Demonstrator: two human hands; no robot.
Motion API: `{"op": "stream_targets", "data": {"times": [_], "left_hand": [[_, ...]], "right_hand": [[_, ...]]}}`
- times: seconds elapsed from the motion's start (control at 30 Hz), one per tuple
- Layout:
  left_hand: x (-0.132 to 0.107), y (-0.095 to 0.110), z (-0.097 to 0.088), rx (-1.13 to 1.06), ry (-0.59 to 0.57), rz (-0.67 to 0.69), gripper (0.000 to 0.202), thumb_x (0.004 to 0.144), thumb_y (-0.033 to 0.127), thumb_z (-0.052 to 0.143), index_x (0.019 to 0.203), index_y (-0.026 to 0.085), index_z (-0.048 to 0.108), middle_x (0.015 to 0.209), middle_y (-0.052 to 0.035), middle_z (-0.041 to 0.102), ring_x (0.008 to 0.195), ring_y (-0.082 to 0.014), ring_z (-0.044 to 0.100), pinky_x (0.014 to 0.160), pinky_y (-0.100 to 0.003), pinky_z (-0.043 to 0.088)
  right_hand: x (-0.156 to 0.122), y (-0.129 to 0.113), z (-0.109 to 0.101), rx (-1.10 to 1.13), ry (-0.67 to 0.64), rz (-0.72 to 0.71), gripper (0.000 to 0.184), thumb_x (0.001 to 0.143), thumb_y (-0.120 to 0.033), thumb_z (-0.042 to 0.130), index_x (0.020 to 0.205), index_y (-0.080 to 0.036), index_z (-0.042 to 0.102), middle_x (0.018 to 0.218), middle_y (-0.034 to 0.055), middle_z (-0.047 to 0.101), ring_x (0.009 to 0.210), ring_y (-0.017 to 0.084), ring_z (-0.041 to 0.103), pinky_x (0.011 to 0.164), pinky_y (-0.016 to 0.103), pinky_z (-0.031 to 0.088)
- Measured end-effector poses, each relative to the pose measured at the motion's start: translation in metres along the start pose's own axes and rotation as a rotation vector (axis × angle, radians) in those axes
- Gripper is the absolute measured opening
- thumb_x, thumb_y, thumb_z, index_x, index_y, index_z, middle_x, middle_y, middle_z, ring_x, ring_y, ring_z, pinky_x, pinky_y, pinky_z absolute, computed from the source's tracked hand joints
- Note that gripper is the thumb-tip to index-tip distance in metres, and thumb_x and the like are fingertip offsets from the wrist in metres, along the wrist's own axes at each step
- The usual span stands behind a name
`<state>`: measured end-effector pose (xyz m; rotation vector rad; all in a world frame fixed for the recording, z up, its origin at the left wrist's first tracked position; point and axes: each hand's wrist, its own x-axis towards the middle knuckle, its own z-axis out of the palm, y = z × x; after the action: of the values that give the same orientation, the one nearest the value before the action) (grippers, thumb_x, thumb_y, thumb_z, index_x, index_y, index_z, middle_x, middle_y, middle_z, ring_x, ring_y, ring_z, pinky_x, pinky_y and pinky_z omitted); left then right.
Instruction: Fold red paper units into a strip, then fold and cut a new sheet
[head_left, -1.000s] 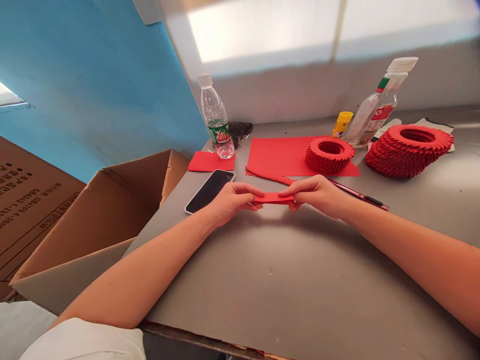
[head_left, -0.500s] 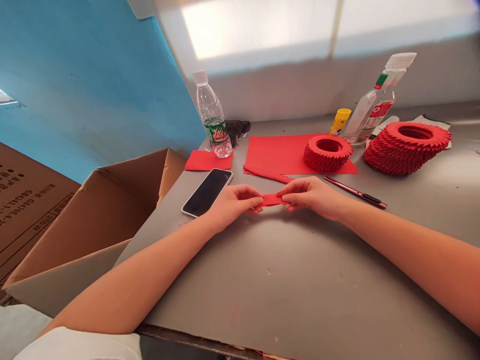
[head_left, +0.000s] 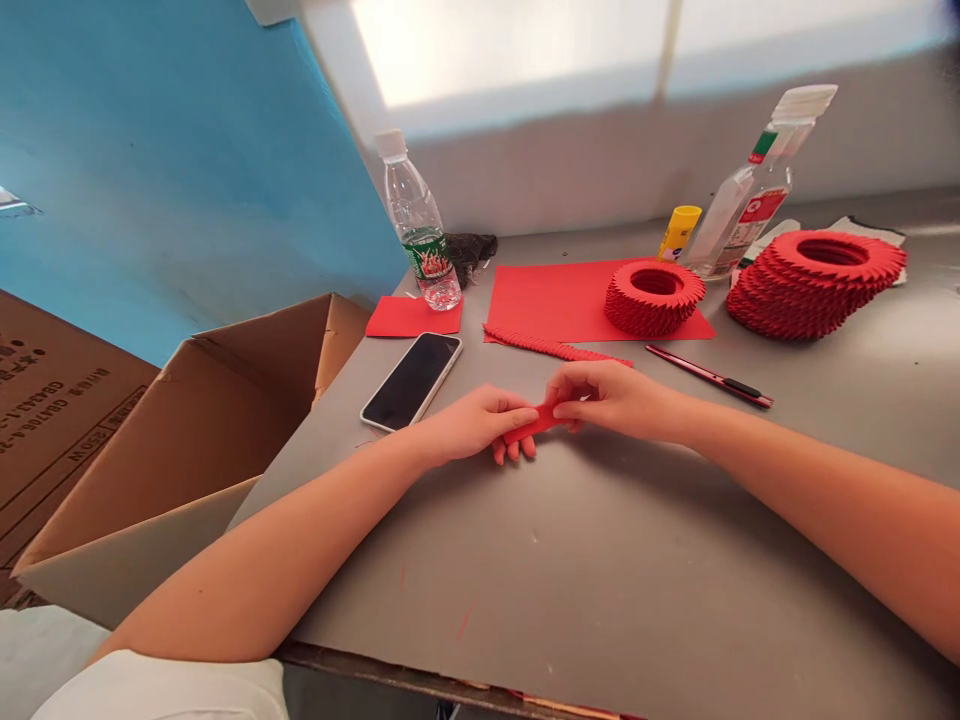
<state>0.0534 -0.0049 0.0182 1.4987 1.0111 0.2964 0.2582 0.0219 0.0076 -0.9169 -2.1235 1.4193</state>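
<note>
A small strip of red paper (head_left: 531,427) is held between my two hands above the grey table. My left hand (head_left: 491,425) pinches it with the thumb on top and the fingers underneath. Thumb and fingertips of my right hand (head_left: 596,398) grip its other end. Just beyond my hands lies a row of folded red paper pieces (head_left: 544,346), its right end partly behind my right hand. A smartphone (head_left: 412,382) with a dark screen rests left of my left hand. To the right of my right hand is a slim utility knife (head_left: 709,376).
Red paper sheets (head_left: 544,290) lie at the back, with a small folded-paper ring (head_left: 654,298) on them. A taller ring stack (head_left: 817,285), glue stick (head_left: 679,234), glass bottle (head_left: 750,205) and water bottle (head_left: 421,225) stand around. An open cardboard box (head_left: 187,430) is left of the table.
The paper strip has gone from level to tilted, its left end lower. My left hand has slid further under it, and my hands are closer together. The view has shifted slightly.
</note>
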Motion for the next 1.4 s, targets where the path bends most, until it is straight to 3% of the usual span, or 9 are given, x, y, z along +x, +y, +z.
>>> {"op": "stream_targets", "data": {"times": [0.13,0.23,0.37,0.7,1.0,1.2,1.4], "left_hand": [[0.001,-0.002,0.001,0.003,0.0,0.002,0.034,0.086,0.043,0.043,0.084,0.012,0.058,0.079,-0.0082,0.066,0.057,-0.0093,0.053,0.049,-0.02,0.042],[0.001,0.0,0.002,-0.003,-0.014,-0.014,0.037,0.085,0.045,0.044,0.088,0.012,0.059,0.082,-0.009,0.066,0.059,-0.01,0.054,0.05,-0.021,0.042],[-0.001,0.004,0.002,-0.009,-0.023,-0.042,0.036,0.085,0.044,0.046,0.089,0.011,0.061,0.084,-0.0097,0.066,0.059,-0.0093,0.053,0.051,-0.02,0.042],[0.0,0.002,0.003,-0.009,-0.001,-0.027,0.032,0.083,0.041,0.05,0.087,0.012,0.063,0.082,-0.0076,0.067,0.058,-0.0084,0.053,0.05,-0.019,0.041],[0.0,0.004,0.01,0.048,0.122,-0.005,0.031,0.082,0.039,0.05,0.085,0.012,0.065,0.076,-0.0066,0.066,0.055,-0.0084,0.054,0.048,-0.018,0.042],[0.001,-0.001,0.003,-0.001,0.101,0.027,0.03,0.084,0.038,0.049,0.077,0.012,0.062,0.068,-0.0053,0.066,0.054,-0.0091,0.056,0.049,-0.019,0.046],[0.0,0.0,0.002,-0.083,0.036,-0.005,0.034,0.085,0.042,0.047,0.083,0.012,0.063,0.077,-0.0088,0.068,0.059,-0.0111,0.061,0.05,-0.019,0.047]], "right_hand": [[-0.001,-0.004,0.003,0.148,-0.031,0.198,0.028,0.074,-0.035,0.062,0.097,-0.019,0.055,0.077,0.0029,0.065,0.067,0.014,0.062,0.062,0.027,0.052],[-0.001,-0.008,0.006,0.212,-0.019,0.312,0.031,0.073,-0.042,0.062,0.087,-0.015,0.061,0.077,0.0066,0.067,0.067,0.015,0.064,0.063,0.027,0.054],[-0.001,-0.009,0.01,0.26,0.029,0.365,0.028,0.07,-0.04,0.066,0.078,-0.013,0.064,0.072,0.0062,0.067,0.063,0.013,0.063,0.062,0.025,0.054],[-0.001,-0.008,0.016,0.214,0.109,0.334,0.017,0.07,-0.031,0.065,0.073,-0.014,0.067,0.066,0.004,0.066,0.059,0.012,0.062,0.057,0.022,0.053],[0.0,-0.006,0.014,0.159,0.138,0.248,0.013,0.071,-0.026,0.063,0.068,-0.015,0.067,0.062,0.0024,0.065,0.056,0.012,0.06,0.055,0.023,0.053],[-0.002,-0.009,0.012,0.206,0.166,0.241,0.016,0.067,-0.032,0.067,0.068,-0.016,0.068,0.065,0.002,0.066,0.059,0.012,0.06,0.057,0.023,0.053],[-0.002,-0.009,0.014,0.291,0.158,0.319,0.023,0.068,-0.039,0.066,0.072,-0.016,0.068,0.068,0.0027,0.066,0.061,0.012,0.06,0.061,0.024,0.053]]}}
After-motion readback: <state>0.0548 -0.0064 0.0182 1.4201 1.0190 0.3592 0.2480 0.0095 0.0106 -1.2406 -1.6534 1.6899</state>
